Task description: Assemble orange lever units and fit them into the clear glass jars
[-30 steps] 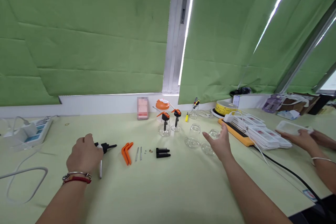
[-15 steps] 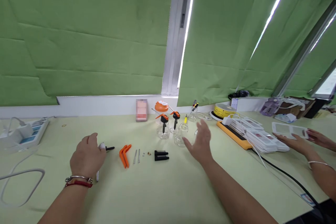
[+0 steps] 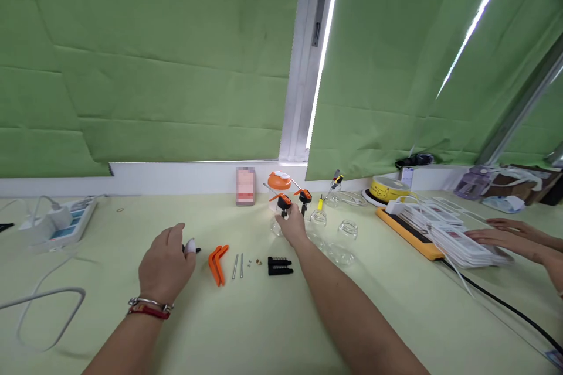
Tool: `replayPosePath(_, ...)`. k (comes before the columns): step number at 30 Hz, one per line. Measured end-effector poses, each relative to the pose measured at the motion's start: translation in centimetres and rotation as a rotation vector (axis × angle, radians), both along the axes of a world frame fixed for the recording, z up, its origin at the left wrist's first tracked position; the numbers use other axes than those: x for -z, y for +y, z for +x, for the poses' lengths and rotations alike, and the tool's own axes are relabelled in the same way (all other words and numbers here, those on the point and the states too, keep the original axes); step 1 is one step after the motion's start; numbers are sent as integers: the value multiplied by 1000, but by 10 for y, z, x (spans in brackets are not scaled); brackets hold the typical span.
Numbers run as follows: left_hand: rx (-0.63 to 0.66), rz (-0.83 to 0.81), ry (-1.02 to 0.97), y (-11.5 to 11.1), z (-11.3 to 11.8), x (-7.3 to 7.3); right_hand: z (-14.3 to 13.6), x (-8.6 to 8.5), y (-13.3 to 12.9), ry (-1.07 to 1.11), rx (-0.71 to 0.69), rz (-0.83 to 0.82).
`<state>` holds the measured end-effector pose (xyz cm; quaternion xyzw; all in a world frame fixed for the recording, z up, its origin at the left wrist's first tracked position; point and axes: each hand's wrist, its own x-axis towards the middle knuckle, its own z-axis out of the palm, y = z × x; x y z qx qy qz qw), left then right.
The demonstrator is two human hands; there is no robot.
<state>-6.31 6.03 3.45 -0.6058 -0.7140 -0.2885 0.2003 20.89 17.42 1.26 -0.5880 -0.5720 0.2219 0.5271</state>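
My right hand reaches forward, thumb and fingers closed around the stem of a black-and-orange fitting in a glass jar. A second such fitting stands just right of it. Palm down, my left hand rests low over the table with its fingers apart. White wrapping covers its thumb tip, and a black stick-like piece pokes out beside it. Between the hands lie bent orange levers, metal pins, tiny parts and black spring pieces.
Clear glass jars stand right of my right forearm. Behind are an orange-lidded container and a pink-screened phone. A yellow roll, orange power strip and stacked white frames lie right, near another person's hands.
My right hand has moved left from beside the clear jars and taken hold of a black-and-orange fitting. The other person's white frame now lies on the stack. The view has shifted slightly.
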Motion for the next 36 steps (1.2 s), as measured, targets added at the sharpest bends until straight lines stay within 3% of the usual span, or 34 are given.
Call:
replayPosePath(5, 65, 89, -88, -3, 6, -3, 6, -32, -33, -59, -9, 100)
replayPosePath(7, 183, 123, -179, -9, 14, -6, 2, -48, -59, -244, -22, 251)
replayPosePath(9, 402, 101, -335, -20, 28, -9, -6, -55, -90, -479, -46, 377)
replayPosePath(12, 797, -68, -619, -43, 57, -15, -24, -48, -137, -846, -108, 459)
replayPosePath(13, 869, -157, -698, -50, 67, -16, -30, -42, -150, -911, -122, 471)
replayPosePath(14, 902, -207, -761, -56, 76, -17, -35, -36, -162, -942, -145, 481)
replayPosePath(16, 842, -267, -890, -63, 88, -17, -40, -27, -177, -901, -208, 472)
replayPosePath(18, 793, -310, -998, -64, 92, -17, -36, -24, -179, -711, -386, 397)
replayPosePath(20, 814, -393, -1091, -59, 88, -18, -27, -25, -171, -368, -556, 163)
replayPosePath(21, 841, -445, -1142, -56, 84, -18, -22, -26, -164, -160, -574, -2)
replayPosePath(23, 916, -558, -1256, -50, 76, -17, -14, -25, -148, 161, -478, -301)
replayPosePath(27, 962, -803, -1410, -41, 63, -11, -10, -9, -128, 371, -398, -510)
replayPosePath(30, 939, -862, -1482, -37, 60, -5, -12, 2, -128, 457, -458, -569)
replayPosePath(32, 894, -837, -1489, -33, 57, -3, -11, 6, -127, 402, -461, -553)
replayPosePath(36, 798, -878, -1434, -26, 45, -2, -7, 8, -116, -80, -350, -250)
